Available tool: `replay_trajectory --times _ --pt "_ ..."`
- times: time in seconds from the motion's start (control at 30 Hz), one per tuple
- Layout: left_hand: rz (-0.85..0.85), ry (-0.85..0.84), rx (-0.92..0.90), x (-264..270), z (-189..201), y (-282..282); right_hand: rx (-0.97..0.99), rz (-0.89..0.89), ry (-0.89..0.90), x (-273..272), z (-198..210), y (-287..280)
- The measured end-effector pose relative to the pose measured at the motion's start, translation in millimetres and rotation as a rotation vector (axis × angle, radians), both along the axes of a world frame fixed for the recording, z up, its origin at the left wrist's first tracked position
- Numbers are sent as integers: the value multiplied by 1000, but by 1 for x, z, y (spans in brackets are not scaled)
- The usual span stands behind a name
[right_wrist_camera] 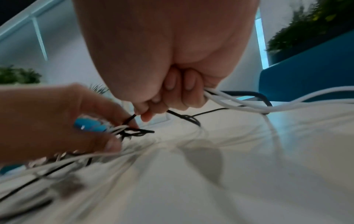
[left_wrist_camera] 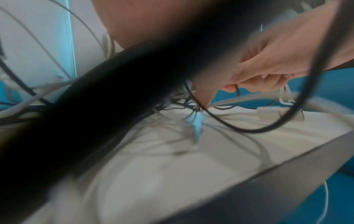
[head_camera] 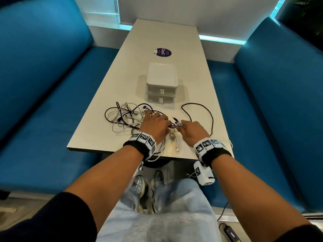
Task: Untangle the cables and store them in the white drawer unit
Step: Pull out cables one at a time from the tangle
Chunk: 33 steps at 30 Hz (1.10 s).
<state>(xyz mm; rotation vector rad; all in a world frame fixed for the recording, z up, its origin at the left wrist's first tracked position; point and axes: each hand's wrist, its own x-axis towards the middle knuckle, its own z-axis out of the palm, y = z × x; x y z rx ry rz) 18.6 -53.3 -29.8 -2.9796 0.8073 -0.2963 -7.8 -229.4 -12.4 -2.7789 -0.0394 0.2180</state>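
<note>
Narrow white table (head_camera: 183, 49), blue benches (head_camera: 43, 84) either side; bare room far end. Cable tangle (head_camera: 125, 116) near edge, before one two-drawer white drawer unit (head_camera: 162, 81). Left hand (head_camera: 154, 124) pinches tangle; right hand (head_camera: 191, 131) grips white cables (right_wrist_camera: 249, 104) and black cable (head_camera: 199, 110).

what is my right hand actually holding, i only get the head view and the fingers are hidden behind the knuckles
Observer: The right hand has its fingers curled round white cables that trail off to its right.
Operator: any black cable in that hand
Observer: Yes, its fingertips pinch a thin black cable near a knot.
Operator: and the left hand
Observer: The left hand pinches the tangle of black and white strands just above the table.
</note>
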Motion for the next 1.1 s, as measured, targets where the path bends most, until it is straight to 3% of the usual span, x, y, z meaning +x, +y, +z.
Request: replay_trajectory --times 0.13,0.33,0.57,0.8,1.1 --pt "-30 9 38 -1 1 11 13 -86 22 8 12 -22" --pt "104 25 30 4 2 15 56 -165 23 9 16 -43" --pt "161 -24 23 3 1 30 -74 -340 45 -1 20 -80" --pt "10 -7 146 -3 -1 8 -270 -254 74 -9 5 -51" --pt "-6 39 64 -4 -3 -3 -103 -42 -9 -4 -1 16"
